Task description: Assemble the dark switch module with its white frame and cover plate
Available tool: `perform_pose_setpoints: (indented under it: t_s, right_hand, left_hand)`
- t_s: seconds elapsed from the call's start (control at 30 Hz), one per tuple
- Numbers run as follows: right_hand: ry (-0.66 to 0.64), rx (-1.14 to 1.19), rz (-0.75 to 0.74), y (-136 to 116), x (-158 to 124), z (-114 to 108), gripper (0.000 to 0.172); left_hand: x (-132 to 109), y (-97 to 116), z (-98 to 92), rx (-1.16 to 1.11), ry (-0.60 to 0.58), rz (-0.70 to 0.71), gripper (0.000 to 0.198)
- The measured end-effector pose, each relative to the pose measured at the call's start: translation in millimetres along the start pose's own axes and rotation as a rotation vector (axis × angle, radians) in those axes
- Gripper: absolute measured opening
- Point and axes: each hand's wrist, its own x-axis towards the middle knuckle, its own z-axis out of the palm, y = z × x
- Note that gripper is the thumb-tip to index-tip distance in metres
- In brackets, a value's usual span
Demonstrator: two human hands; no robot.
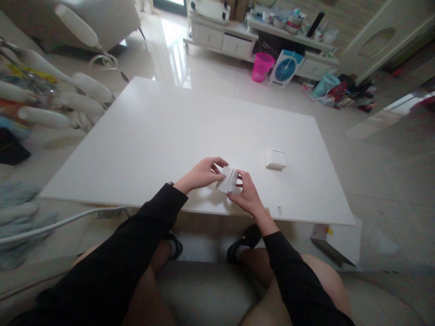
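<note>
Above the near part of the white table (190, 127), a small white plastic box (225, 180) is held between my two hands. A dark narrow gap runs across it, splitting it into a left and a right part. My left hand (204, 174) pinches the left part with thumb and fingers. Closed around the right part is my right hand (247, 192), its fingers on the far edge and its thumb on the near one. The inside of the box is hidden. Farther right on the table lies a white wall socket (276, 159), its slotted face up.
A small shiny piece (279, 210) lies near the front table edge, right of my right wrist. A white carton (336, 242) stands below the right corner. Beyond the table are a pink basket (263, 67), a blue fan (286, 68) and a cluttered cabinet (222, 40).
</note>
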Motion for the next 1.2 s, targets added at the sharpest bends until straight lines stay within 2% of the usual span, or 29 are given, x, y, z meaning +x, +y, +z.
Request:
perform_pose_setpoints:
  t_s: [0.27, 0.43, 0.7, 0.83, 1.0, 1.13, 1.2]
  right_hand:
    - [0.057, -0.142, -0.075, -9.0, 2.2, -4.8, 0.081]
    - [0.038, -0.22, -0.085, -12.7, 2.4, -7.1, 0.084]
    - [-0.147, -0.282, 0.033, -17.5, 1.8, -9.1, 0.087]
    - [-0.239, -0.31, 0.088, -18.7, 1.7, -11.4, 0.084]
    - [-0.273, -0.303, 0.138, -16.0, 1.8, -12.7, 0.08]
    - [-0.242, -0.38, 0.09, -24.1, 1.6, -9.2, 0.079]
    - [-0.223, -0.444, 0.048, -32.5, 0.8, -5.3, 0.07]
  left_hand:
    - [-0.3, 4.0, -0.8, 0.031, 0.022, -0.013, 0.032]
    - [-0.9, 0.5, 2.3, 0.098, 0.045, -0.044, 0.036]
    - [-6.9, -6.8, 2.5, 0.44, -0.169, -0.11, 0.061]
    - [-6.9, -11.9, 4.4, 0.539, -0.233, -0.15, 0.048]
    - [-5.0, -11.8, 5.7, 0.566, -0.202, -0.203, 0.031]
    - [-4.0, -6.9, 6.3, 0.592, -0.218, -0.267, 0.029]
    - [-3.4, -7.8, 9.1, 0.583, -0.216, -0.265, 0.033]
